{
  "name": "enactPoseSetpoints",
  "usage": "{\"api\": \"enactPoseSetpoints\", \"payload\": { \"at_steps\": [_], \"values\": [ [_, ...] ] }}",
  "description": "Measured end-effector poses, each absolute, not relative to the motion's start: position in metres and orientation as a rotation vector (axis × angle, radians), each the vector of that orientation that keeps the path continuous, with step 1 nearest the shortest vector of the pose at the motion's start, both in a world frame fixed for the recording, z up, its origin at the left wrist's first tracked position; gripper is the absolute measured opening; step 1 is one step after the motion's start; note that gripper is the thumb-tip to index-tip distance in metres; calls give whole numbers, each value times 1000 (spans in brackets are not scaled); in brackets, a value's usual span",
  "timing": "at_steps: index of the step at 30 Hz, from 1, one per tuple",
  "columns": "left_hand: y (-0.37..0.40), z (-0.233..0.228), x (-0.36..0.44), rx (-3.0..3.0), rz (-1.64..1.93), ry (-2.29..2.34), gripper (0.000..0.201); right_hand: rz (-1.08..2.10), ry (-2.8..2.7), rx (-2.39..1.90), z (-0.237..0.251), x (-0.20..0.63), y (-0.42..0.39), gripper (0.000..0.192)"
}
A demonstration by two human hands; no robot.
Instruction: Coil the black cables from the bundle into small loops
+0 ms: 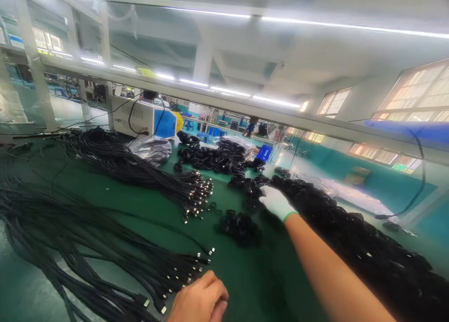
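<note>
Two hands worked over a green bench [245, 275] strewn with black cables. The right hand [276, 201], in a white glove, reached far out with fingers spread onto a heap of coiled cables [351, 237] along the right; whether it gripped one could not be told. The bare left hand [199, 299] lay curled, loosely closed and empty, just beside a fan of straight cables [115, 261] tipped with glinting metal plugs. Lifting one coil cleanly would avoid tangles. The cords looked thin, rubbery and matte.
</note>
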State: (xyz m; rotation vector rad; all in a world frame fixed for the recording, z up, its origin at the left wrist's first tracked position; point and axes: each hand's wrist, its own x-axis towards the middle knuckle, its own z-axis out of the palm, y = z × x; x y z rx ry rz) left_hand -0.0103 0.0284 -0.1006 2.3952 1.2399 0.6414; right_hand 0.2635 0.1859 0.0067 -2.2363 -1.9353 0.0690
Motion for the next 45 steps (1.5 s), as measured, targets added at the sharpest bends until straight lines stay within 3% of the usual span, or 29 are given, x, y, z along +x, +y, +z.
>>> {"api": "enactPoseSetpoints", "payload": {
  "at_steps": [5, 11, 17, 21, 26, 33, 38, 45],
  "values": [
    [11, -73, -9, 2344, 670, 1223, 18, 224, -1978, -1972, 17, 221, 99, 38],
    [-16, -43, -31, 2451, 735, 1072, 13, 472, -1967, -1633, -48, 136, 15, 40],
    [13, -35, -140, 2419, 439, 1883, 11, 703, -1860, -1728, -89, 107, -16, 45],
    [53, -45, -217, 2285, 329, 2277, 17, 433, -2040, -1660, -93, 102, -15, 42],
    [92, -50, -264, 2321, 190, 2404, 30, 7, -2349, -1426, -65, 74, 7, 33],
    [123, -57, -280, 2466, 154, 2325, 31, -83, -2602, -1589, -68, 22, 22, 40],
    [108, -46, -290, 2460, 343, 2422, 30, -149, -2550, -1677, -76, 16, 15, 38],
    [68, -40, -287, 2442, 313, 2327, 14, 67, -2410, -1664, -59, 43, 9, 37]
  ]
}}
